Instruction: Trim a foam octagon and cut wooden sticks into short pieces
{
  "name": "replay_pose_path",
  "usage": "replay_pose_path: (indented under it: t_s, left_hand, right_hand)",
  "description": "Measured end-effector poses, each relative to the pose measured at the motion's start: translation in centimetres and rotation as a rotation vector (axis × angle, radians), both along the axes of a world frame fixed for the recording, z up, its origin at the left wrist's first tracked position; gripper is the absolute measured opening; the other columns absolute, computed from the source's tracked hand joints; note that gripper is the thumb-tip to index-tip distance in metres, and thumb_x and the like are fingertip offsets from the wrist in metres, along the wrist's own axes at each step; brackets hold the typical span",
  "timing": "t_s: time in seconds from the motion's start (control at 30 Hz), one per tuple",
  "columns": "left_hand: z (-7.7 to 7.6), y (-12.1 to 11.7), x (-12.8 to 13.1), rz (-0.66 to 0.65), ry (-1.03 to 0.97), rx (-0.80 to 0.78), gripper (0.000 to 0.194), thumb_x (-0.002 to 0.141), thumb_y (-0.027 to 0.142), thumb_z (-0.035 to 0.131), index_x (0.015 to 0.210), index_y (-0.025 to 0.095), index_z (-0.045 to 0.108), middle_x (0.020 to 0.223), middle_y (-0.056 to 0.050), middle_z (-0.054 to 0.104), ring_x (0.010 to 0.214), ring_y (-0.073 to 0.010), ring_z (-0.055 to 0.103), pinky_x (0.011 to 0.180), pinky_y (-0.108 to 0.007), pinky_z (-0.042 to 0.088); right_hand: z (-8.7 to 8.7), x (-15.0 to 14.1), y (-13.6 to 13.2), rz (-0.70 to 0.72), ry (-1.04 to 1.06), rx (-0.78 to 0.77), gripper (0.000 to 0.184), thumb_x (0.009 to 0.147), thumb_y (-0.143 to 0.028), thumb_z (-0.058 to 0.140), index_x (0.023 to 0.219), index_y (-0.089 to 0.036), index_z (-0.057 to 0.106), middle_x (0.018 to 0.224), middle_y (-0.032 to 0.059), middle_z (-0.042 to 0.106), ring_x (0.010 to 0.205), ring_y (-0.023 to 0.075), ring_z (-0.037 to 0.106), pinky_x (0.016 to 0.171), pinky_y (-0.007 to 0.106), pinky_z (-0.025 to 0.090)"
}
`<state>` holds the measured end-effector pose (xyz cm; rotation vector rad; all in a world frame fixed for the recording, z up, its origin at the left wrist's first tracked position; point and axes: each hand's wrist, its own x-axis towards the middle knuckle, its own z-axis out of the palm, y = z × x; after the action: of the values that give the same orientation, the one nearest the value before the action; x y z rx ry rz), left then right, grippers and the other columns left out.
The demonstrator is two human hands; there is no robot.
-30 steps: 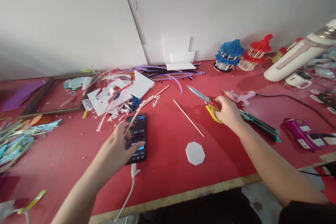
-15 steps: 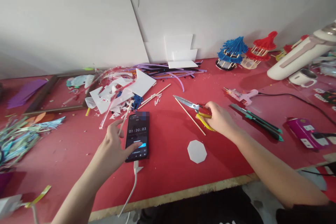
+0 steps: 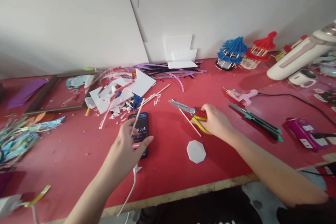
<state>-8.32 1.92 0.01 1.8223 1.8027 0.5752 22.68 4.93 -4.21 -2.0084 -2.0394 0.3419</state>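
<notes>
1. Red worktop [image 3: 162, 175] against a pale wall [image 3: 78, 14], scattered with craft offcuts.

2. Left hand [image 3: 127, 143]: fingers closed about the lower part of a pale stick [image 3: 138, 116], whose free end points up and away from the person; the thumb stands apart over the phone [image 3: 143, 126], contact uncertain.

3. Right hand [image 3: 215, 122]: fingers wrapped around the handles of the scissors [image 3: 187, 108], blades pointing left across the far part of a second stick [image 3: 193, 125]. Whether metal meets wood cannot be told.

4. White octagon [image 3: 196, 152]: flat on the worktop, just beyond the near end of the second stick.

5. Handling, as judged: a firm pinch low on the held stick should steady it; blade tips are best directed away from the left fingers, and the thumb lifted clear of the screen to avoid stray presses.

6. Containers: the wooden frame [image 3: 41, 92] encloses crumpled translucent film [image 3: 82, 81] and small scraps. At right, the mug [image 3: 298, 78] opens upward, contents indistinct; beside it, the white bottle [image 3: 288, 65] conceals whatever it holds.
</notes>
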Motion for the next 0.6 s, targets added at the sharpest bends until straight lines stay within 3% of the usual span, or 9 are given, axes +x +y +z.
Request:
replay_pose_path:
  t_s: [0.17,0.27,0.37,0.47,0.6]
  left_hand:
    - [0.0,-0.9,3.3,-0.137,-0.211,-0.123,0.048,0.091,0.043,0.050,0.132,0.026,0.032,0.091,0.000,0.048,0.060,-0.0096,0.044,0.058,-0.025,0.042]
    - [0.4,-0.8,4.4,-0.174,-0.568,-0.452,0.045,0.091,0.047,0.051,0.129,0.027,0.035,0.089,0.001,0.048,0.056,-0.0073,0.038,0.050,-0.022,0.035]
    - [1.1,-0.4,5.1,-0.124,-0.892,-0.750,0.045,0.087,0.048,0.057,0.123,0.027,0.041,0.080,0.004,0.046,0.048,-0.0036,0.025,0.042,-0.018,0.023]
    - [1.3,-0.1,5.5,-0.036,-1.025,-0.777,0.037,0.086,0.042,0.060,0.117,0.027,0.046,0.072,0.007,0.041,0.046,-0.0023,0.020,0.041,-0.015,0.018]
    - [0.9,-0.1,6.0,0.027,-1.072,-0.714,0.029,0.084,0.032,0.062,0.110,0.023,0.052,0.079,0.004,0.048,0.051,-0.0038,0.035,0.043,-0.016,0.030]
  right_hand:
    - [-0.2,-1.7,-0.7,0.037,-0.034,-0.038,0.042,0.076,-0.058,0.061,0.091,-0.021,0.047,0.095,0.0074,0.066,0.068,0.0227,0.064,0.048,0.027,0.026]
    - [0.0,-1.4,-0.4,0.032,-0.057,-0.045,0.035,0.080,-0.052,0.060,0.091,-0.021,0.047,0.095,0.0077,0.066,0.068,0.0220,0.064,0.048,0.028,0.025]
    - [0.2,-0.4,0.4,-0.014,-0.072,-0.038,0.034,0.080,-0.052,0.059,0.091,-0.021,0.048,0.095,0.0093,0.066,0.071,0.0233,0.064,0.049,0.028,0.026]
    - [0.4,1.2,1.6,-0.079,-0.074,-0.027,0.034,0.080,-0.051,0.059,0.091,-0.020,0.049,0.095,0.0116,0.066,0.075,0.0250,0.065,0.052,0.029,0.030]
    - [0.9,3.2,3.6,-0.152,-0.050,-0.010,0.032,0.079,-0.047,0.062,0.089,-0.018,0.052,0.096,0.0161,0.066,0.080,0.0290,0.064,0.057,0.031,0.036]
